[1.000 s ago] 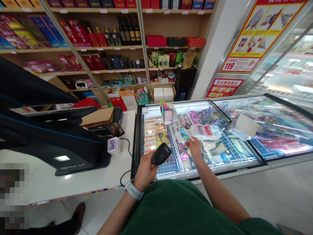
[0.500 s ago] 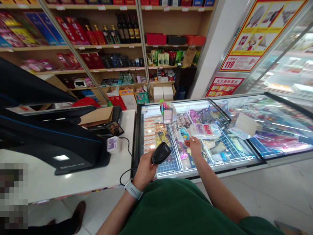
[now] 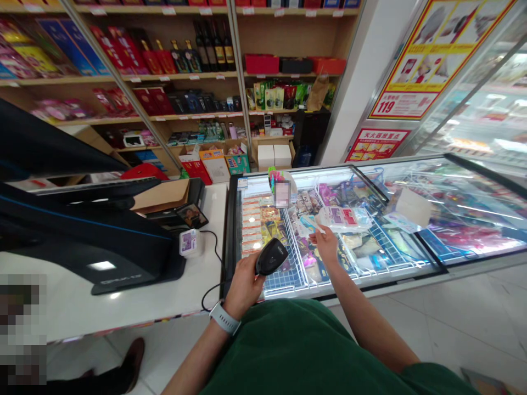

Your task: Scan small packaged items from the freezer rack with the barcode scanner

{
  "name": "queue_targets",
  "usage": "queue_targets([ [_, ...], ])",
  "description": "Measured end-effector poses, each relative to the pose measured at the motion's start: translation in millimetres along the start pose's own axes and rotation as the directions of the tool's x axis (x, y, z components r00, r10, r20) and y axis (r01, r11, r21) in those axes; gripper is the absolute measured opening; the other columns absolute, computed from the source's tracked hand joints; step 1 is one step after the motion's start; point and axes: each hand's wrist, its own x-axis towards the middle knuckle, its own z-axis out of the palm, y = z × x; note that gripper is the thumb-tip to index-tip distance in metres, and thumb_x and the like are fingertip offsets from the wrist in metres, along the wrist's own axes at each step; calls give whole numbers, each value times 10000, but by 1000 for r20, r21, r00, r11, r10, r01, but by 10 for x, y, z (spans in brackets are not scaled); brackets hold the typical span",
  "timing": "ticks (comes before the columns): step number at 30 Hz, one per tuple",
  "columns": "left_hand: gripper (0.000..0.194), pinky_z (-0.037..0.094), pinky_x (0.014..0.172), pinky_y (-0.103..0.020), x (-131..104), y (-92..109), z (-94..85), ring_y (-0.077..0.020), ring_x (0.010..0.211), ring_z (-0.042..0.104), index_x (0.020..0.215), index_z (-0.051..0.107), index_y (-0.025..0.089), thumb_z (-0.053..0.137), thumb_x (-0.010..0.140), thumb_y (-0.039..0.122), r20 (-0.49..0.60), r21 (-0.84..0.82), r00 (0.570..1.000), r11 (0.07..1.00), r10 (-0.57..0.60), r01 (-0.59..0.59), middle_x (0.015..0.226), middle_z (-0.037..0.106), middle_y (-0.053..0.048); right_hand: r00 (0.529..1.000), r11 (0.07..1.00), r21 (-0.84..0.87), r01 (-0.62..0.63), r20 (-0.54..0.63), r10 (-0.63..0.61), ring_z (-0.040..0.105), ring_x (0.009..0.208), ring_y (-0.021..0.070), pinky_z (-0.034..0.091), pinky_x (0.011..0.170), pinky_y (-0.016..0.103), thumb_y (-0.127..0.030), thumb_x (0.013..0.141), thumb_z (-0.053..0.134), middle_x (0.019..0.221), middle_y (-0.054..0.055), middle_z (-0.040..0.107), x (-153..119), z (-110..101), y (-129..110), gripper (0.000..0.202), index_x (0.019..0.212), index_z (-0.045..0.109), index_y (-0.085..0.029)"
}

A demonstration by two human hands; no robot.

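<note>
Wrapped around the handle of a black barcode scanner (image 3: 272, 257), my left hand (image 3: 244, 282) is closed above the near left end of the glass-topped freezer. The scanner's head points away and to the right. My right hand (image 3: 326, 244) pinches a small flat blue-and-white packet (image 3: 309, 224) at its right end, tilted above the freezer glass. Just beyond that hand, a clear pack with purple and red labels (image 3: 343, 217) lies on the glass. A small tub with a purple label (image 3: 190, 242) stands on the counter to the left.
The chest freezer (image 3: 411, 280) runs to the right, with an open white carton (image 3: 409, 209) on its glass. A dark checkout terminal (image 3: 123, 252) stands on the white counter (image 3: 152, 307). Stocked shelves (image 3: 242, 77) are behind. Another person's shoe (image 3: 134, 362) shows at lower left.
My right hand has tilted the packet, so its face now looks narrower and paler. The left hand and scanner stay almost where they were.
</note>
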Motion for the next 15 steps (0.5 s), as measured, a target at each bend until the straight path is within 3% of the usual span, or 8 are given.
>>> queue_targets([
  [4, 489, 417, 1007, -455, 1, 12, -11, -265, 1128, 571, 1207, 560, 194, 537, 733, 76, 0, 2, 1000, 1000, -1, 1, 1212, 629, -91, 991, 959, -251, 128, -9, -135, 691, 665, 202, 527, 661, 315, -554, 781, 573, 691, 26, 713, -14, -2, -38, 443, 1047, 611, -201],
  [9, 488, 421, 1003, -450, 1, 19, -13, -266, 1139, 566, 1209, 557, 197, 536, 736, 76, -3, 0, 1000, 1000, 3, -3, 1218, 627, -89, 961, 789, -572, 224, -4, -275, 655, 627, 191, 459, 675, 289, -501, 819, 539, 628, 4, 669, -35, -25, -76, 343, 969, 642, -209],
  [15, 489, 404, 1018, -455, -14, -1, 0, -262, 1136, 564, 1214, 550, 193, 531, 741, 72, -13, 3, 1000, 1000, 6, -6, 1220, 625, -87, 947, 712, -650, 265, 35, -321, 612, 587, 175, 395, 628, 260, -415, 837, 506, 592, -11, 622, -89, -14, -149, 278, 951, 646, -204],
])
